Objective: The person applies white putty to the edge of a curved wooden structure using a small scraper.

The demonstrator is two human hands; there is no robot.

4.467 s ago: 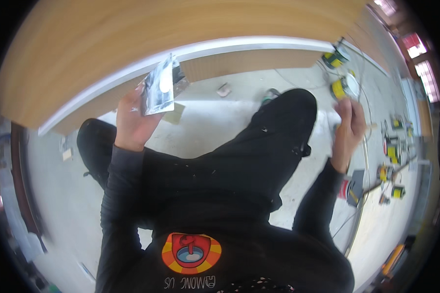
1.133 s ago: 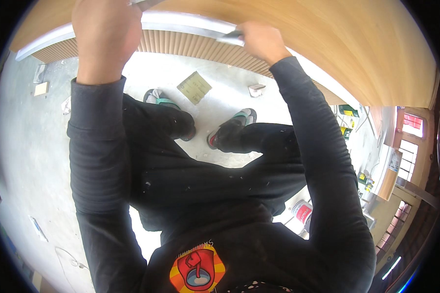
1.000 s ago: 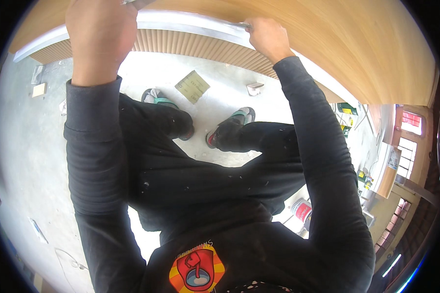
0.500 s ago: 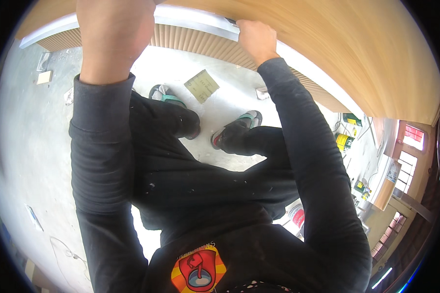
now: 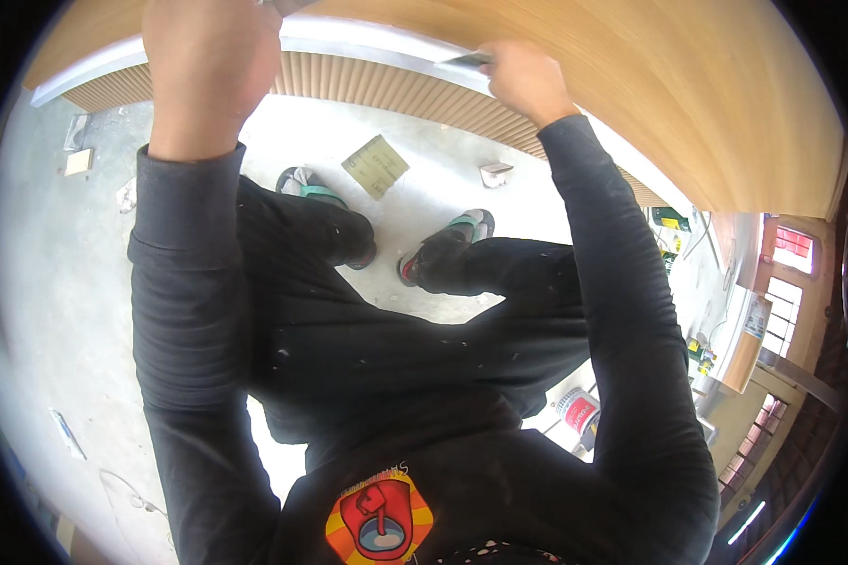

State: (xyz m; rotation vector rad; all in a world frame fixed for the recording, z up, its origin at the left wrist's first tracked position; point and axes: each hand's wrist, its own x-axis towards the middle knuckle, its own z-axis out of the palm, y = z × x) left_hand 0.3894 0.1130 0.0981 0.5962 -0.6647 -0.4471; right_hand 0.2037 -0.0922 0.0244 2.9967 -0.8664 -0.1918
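While the left hand (image 5: 212, 71) presses flat on the wooden panel (image 5: 688, 104), right hand (image 5: 528, 80) fingers pinch a thin blade (image 5: 466, 60) at its pale edge strip (image 5: 367, 38); work unfinished.

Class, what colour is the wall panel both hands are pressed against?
Light tan wood grain on the wall panel, seen clearly in the head view.

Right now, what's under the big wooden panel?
Under the wooden panel runs a pale strip and ribbed boarding, then floor. Both hands cover parts of its edge.
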